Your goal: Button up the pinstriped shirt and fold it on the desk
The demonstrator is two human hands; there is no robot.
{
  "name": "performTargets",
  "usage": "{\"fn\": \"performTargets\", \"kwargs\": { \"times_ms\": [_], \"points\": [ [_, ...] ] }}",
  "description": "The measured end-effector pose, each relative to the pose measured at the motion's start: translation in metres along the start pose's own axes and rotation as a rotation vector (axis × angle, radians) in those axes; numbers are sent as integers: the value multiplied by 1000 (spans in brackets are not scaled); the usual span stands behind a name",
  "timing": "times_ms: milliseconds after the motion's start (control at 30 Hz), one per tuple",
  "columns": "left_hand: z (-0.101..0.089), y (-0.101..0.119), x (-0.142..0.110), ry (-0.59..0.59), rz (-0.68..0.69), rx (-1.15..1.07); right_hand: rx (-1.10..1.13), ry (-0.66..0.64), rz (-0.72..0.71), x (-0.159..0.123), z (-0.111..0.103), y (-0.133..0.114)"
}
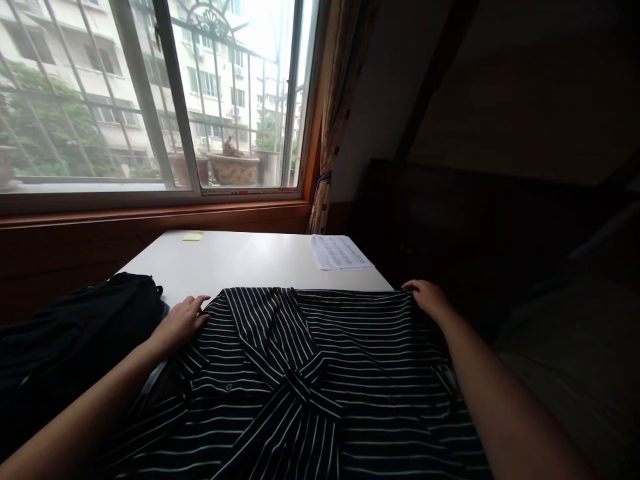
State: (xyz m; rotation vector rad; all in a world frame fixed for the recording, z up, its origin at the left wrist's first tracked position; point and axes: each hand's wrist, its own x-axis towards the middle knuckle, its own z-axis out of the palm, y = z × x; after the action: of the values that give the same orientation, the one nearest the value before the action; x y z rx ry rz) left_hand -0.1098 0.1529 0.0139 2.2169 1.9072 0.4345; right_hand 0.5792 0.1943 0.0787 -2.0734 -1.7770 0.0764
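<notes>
A black blouse with white stripes is spread out in front of me, its far edge nearly straight. A tied band of the same striped cloth crosses at its middle, and a small button shows left of the knot. At the far left corner, my left hand has the cloth between thumb and fingers. My right hand pinches the far right corner, with the fingertips partly hidden behind the edge. The near part of the blouse runs out of view at the bottom.
Under and beyond the blouse is a white table. It bears a yellow sticky note and printed sheets. A dark bag or cloth heap lies at left. Behind stand a barred window and a tied curtain.
</notes>
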Motion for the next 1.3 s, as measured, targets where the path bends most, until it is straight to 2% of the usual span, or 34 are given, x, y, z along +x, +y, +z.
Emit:
{"fn": "performTargets", "kwargs": {
  "times_ms": [133, 233, 400, 500, 700, 933, 1067, 1300],
  "points": [
    [-4, -7, 15, -38, -12, -22, -69, -4, 42, 10, 10, 4],
    [-7, -7, 31, -50, -10, -28, -70, -53, 26, 15, 22, 4],
    [-5, 7, 66, -48, -23, -50, -28, -211, -7, 14, 40, 6],
    [1, 18, 84, -57, 0, -44, -56, -239, 14, 10, 42, 13],
    [16, 29, 104, -44, 62, 7, -155, -190, -10, 9, 40, 23],
    [19, 17, 108, 47, 75, 31, -146, -129, -111, 22, 35, 22],
    [10, 5, 108, 131, 43, 27, -136, -70, -137, 41, 37, 9],
    [-3, -10, 116, 233, -1, 36, -130, 1, -158, 79, 54, -24]
  ]
}}
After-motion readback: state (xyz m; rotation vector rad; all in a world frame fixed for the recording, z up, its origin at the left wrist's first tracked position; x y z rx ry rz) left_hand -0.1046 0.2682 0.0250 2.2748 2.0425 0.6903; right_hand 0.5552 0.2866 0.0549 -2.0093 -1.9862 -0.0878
